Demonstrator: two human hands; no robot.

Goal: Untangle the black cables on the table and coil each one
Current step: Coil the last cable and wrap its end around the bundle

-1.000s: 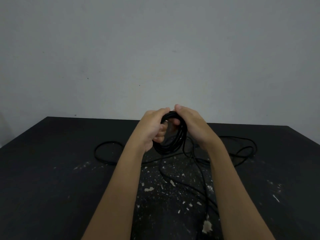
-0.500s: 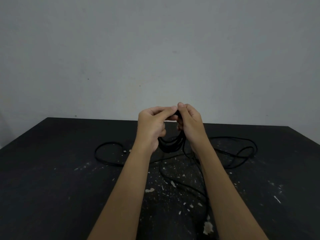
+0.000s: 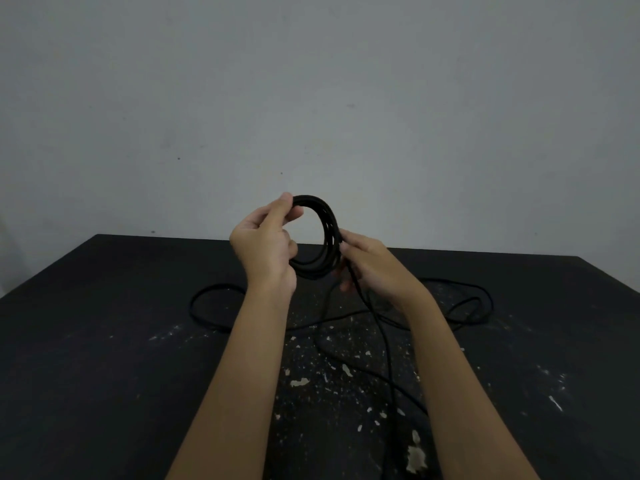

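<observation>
A black cable coil (image 3: 327,230) of several loops stands upright in the air above the table's far middle. My left hand (image 3: 266,247) pinches the top left of the coil between thumb and fingers. My right hand (image 3: 372,266) grips the coil's lower right side and the free strand (image 3: 381,337) that runs down from it towards the near edge. More black cable lies loose on the table (image 3: 104,358): a loop (image 3: 207,306) at the left and tangled loops (image 3: 474,303) at the right, partly hidden behind my forearms.
The table top is black, with white paint flecks (image 3: 346,368) in the middle and a larger chip (image 3: 415,459) near the front. A plain grey wall (image 3: 311,98) stands right behind the table's far edge.
The coil has been lifted and opened into a round upright ring. My left hand moved up to its top, and my right hand slid down to its lower right side.
</observation>
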